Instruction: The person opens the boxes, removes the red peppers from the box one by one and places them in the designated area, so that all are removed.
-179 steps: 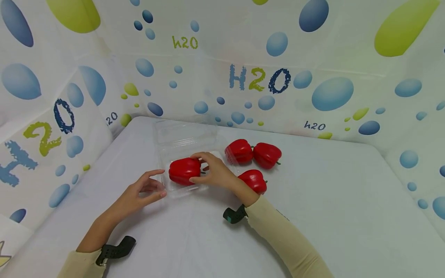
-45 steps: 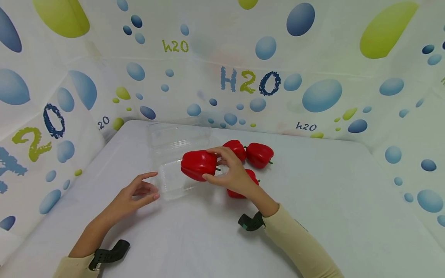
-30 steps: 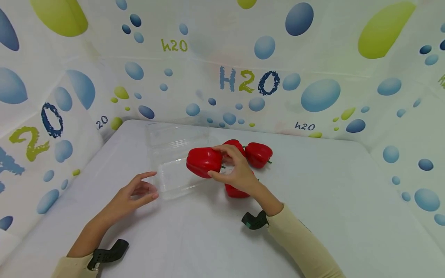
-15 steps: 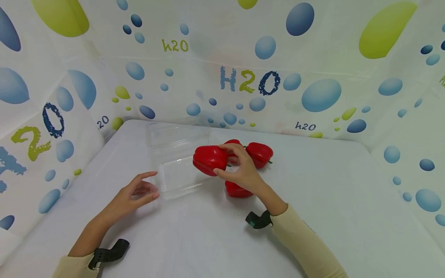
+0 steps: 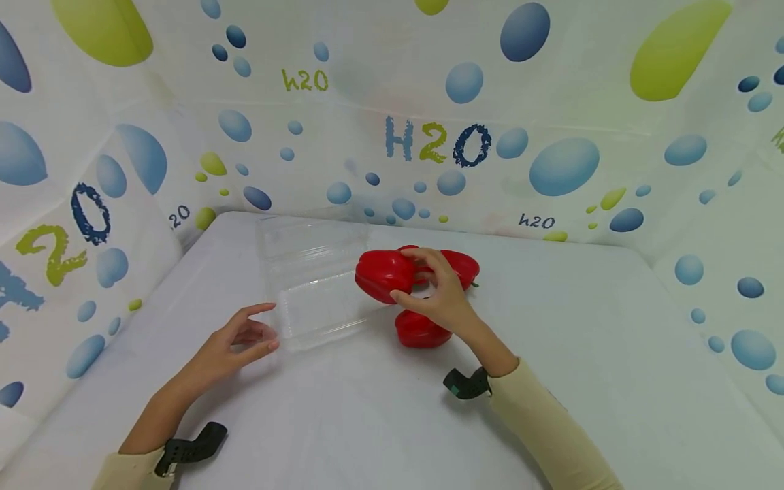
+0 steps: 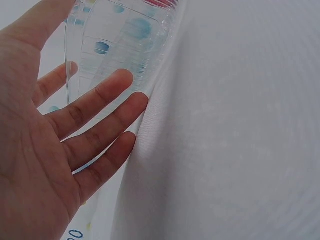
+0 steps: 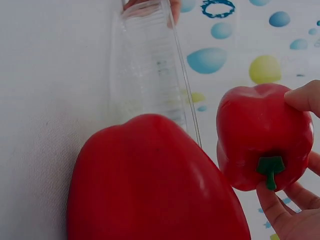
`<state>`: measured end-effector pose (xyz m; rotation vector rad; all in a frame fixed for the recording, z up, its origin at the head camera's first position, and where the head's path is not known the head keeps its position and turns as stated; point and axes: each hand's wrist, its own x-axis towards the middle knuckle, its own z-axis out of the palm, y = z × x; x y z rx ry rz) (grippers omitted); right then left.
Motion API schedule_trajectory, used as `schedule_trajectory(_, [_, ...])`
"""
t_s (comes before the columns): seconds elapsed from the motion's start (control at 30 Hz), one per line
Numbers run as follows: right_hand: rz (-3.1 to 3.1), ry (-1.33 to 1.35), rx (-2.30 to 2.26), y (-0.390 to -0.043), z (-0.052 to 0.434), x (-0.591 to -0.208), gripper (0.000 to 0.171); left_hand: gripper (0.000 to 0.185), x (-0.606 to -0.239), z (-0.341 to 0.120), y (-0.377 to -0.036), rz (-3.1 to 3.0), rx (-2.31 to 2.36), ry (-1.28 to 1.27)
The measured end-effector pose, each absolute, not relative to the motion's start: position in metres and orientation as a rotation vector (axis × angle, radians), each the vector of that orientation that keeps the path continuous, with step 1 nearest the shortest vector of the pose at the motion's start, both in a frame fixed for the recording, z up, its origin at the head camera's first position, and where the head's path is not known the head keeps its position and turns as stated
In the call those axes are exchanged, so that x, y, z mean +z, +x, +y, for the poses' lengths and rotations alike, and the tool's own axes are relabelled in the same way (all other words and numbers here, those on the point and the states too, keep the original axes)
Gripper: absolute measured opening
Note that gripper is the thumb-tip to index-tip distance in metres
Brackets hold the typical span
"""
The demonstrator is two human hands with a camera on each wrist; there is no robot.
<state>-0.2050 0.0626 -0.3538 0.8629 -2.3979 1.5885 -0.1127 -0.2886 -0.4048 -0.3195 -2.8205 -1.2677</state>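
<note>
My right hand (image 5: 447, 292) grips a red bell pepper (image 5: 382, 275) between thumb and fingers, raised over the right end of a clear plastic container (image 5: 343, 330). In the right wrist view the held pepper (image 7: 265, 135) shows its green stem towards the palm side. At the container's left end is my left hand (image 5: 226, 350), fingers loosely bent and holding nothing; whether its fingertips touch the plastic I cannot tell. One more red pepper (image 5: 419, 330) lies below the right hand. Two others, a right one (image 5: 462, 265) and a mostly hidden one (image 5: 409, 246), lie behind it.
The container's hinged lid (image 5: 312, 238) is folded back towards the rear wall. A white cloth (image 5: 582, 340) covers the table, and a patterned sheet (image 5: 380, 88) hangs behind and at the sides. A nearby pepper (image 7: 150, 185) fills the lower right wrist view.
Six seconds ago the pepper sat in the container in my right hand's grasp. It has since been lifted and carried rightward. My left hand has stayed beside the container.
</note>
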Motion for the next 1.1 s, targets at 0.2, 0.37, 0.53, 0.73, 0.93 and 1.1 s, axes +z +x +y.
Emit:
schedule_trajectory(0.2, [-2.431,0.807,1.608,-0.204,0.071,-0.353,0.069,0.061,-0.404,-0.288,-0.112,-2.825,-1.266,-0.319])
schedule_trajectory(0.37, [-2.430,0.779,1.630,-0.204,0.079,-0.353,0.067,0.061,-0.402,-0.286,-0.111,-2.808,-1.291,-0.339])
schedule_trajectory(0.53, [-2.412,0.776,1.633,-0.207,0.085,-0.356,0.065,0.061,-0.402,-0.286,-0.112,-2.814,-1.289,-0.327])
schedule_trajectory(0.73, [-2.401,0.771,1.641,-0.208,0.091,-0.358,0.063,0.061,-0.403,-0.288,-0.112,-2.833,-1.290,-0.295])
schedule_trajectory(0.93, [-2.421,0.733,1.665,-0.208,0.095,-0.357,0.064,0.061,-0.403,-0.287,-0.112,-2.815,-1.276,-0.329])
schedule_trajectory(1.1, [-2.445,0.703,1.669,-0.209,0.097,-0.356,0.065,0.061,-0.403,-0.288,-0.112,-2.832,-1.297,-0.308])
